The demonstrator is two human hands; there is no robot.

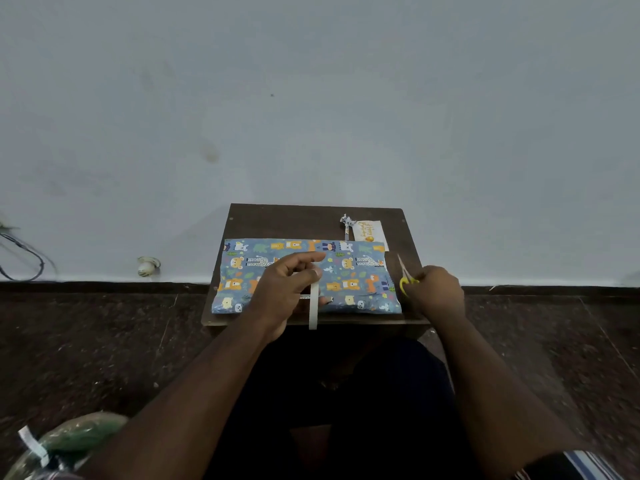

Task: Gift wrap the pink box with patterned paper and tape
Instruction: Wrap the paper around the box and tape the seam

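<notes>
Patterned paper (349,271) covers the box, which lies flat on a small dark table (304,220).

Blue with cartoon animals, the parcel takes up most of the tabletop, its long side running across. Over the parcel's near middle, the left hand (287,289) pinches a strip of pale tape (313,306) that hangs down past the parcel's near edge. Just beside the parcel's right end, the right hand (436,292) grips yellow-handled scissors (406,277), blades pointing away from the person. Behind the parcel's far right corner lie a small gift tag (369,231) and a twisted scrap of paper (347,221).
</notes>
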